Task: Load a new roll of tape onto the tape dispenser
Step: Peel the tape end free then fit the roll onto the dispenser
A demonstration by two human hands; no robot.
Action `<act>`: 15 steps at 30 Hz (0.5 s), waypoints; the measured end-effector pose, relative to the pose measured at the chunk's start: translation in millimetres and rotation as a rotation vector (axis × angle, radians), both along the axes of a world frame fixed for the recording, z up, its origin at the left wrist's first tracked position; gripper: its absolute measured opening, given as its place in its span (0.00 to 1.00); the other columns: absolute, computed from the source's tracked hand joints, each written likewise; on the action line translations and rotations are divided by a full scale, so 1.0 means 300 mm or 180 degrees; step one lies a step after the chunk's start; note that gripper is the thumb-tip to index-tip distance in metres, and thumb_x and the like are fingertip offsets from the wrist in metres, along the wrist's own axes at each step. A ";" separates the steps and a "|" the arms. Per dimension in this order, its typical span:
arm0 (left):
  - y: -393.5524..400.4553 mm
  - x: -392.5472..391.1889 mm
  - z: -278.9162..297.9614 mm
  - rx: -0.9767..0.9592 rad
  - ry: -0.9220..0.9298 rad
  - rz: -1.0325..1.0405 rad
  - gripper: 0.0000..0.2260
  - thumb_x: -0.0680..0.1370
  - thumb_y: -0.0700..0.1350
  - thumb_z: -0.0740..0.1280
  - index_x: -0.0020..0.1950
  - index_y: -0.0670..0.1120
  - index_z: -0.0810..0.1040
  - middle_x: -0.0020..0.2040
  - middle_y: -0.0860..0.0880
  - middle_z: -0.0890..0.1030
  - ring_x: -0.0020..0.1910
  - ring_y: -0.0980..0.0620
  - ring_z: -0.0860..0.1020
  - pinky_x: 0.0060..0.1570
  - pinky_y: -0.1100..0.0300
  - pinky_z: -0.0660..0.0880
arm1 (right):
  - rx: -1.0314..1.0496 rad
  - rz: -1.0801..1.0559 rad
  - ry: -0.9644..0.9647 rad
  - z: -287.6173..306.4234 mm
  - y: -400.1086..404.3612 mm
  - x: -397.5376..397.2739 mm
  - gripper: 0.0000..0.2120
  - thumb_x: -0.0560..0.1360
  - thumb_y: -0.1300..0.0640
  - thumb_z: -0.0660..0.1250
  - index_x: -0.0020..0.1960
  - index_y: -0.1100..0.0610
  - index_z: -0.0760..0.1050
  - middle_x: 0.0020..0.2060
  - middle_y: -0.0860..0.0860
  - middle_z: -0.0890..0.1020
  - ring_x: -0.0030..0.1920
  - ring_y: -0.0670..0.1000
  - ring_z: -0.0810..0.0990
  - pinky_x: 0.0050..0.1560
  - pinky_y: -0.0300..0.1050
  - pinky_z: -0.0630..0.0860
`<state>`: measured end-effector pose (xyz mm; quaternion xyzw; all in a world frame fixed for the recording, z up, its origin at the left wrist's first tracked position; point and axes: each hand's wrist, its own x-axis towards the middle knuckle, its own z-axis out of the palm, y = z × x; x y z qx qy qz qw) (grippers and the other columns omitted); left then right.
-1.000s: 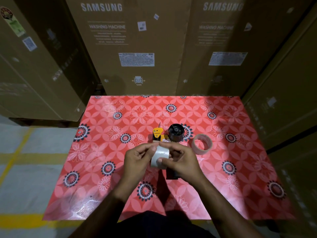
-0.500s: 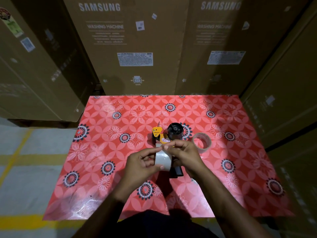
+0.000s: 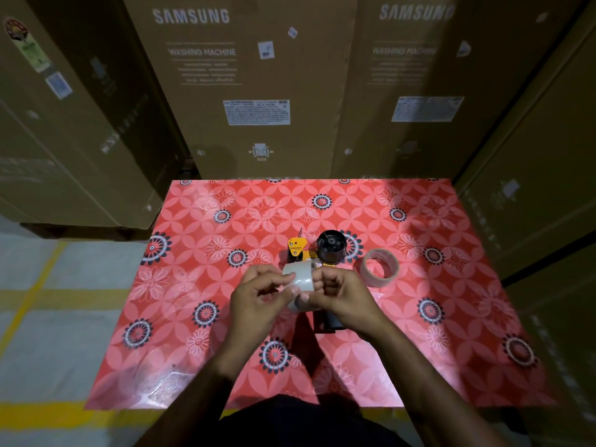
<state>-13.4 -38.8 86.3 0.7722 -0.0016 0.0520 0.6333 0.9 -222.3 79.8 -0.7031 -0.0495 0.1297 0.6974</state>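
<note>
A roll of tape (image 3: pixel 300 285) is held above the table (image 3: pixel 451 333), gripped between the left hand (image 3: pixel 261 293) and the right hand (image 3: pixel 343 293); the tape dispenser (image 3: pixel 322 253) is laid on the table just behind the hands; a second tape ring (image 3: pixel 380 267) is placed right of the dispenser.
</note>
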 end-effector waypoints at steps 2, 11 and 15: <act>0.010 -0.001 -0.007 0.0528 -0.0252 0.0045 0.06 0.71 0.40 0.79 0.43 0.51 0.86 0.52 0.49 0.74 0.53 0.56 0.75 0.53 0.70 0.70 | -0.0162 0.0065 -0.0055 0.009 -0.008 -0.003 0.18 0.70 0.55 0.77 0.48 0.69 0.77 0.38 0.65 0.77 0.40 0.53 0.76 0.43 0.49 0.76; 0.026 -0.002 0.008 0.0971 -0.0463 -0.0071 0.02 0.75 0.43 0.70 0.43 0.48 0.81 0.42 0.56 0.81 0.45 0.58 0.79 0.45 0.67 0.73 | -0.0437 0.0457 -0.0055 0.029 -0.016 -0.030 0.02 0.78 0.64 0.70 0.48 0.60 0.81 0.38 0.51 0.80 0.38 0.45 0.79 0.42 0.40 0.74; 0.022 -0.014 0.010 0.1082 -0.0634 0.0010 0.03 0.78 0.43 0.68 0.45 0.50 0.78 0.45 0.57 0.81 0.47 0.60 0.79 0.46 0.66 0.73 | -0.0503 0.0398 -0.0136 0.036 0.002 -0.030 0.07 0.77 0.59 0.71 0.47 0.64 0.78 0.37 0.58 0.79 0.39 0.47 0.76 0.42 0.45 0.72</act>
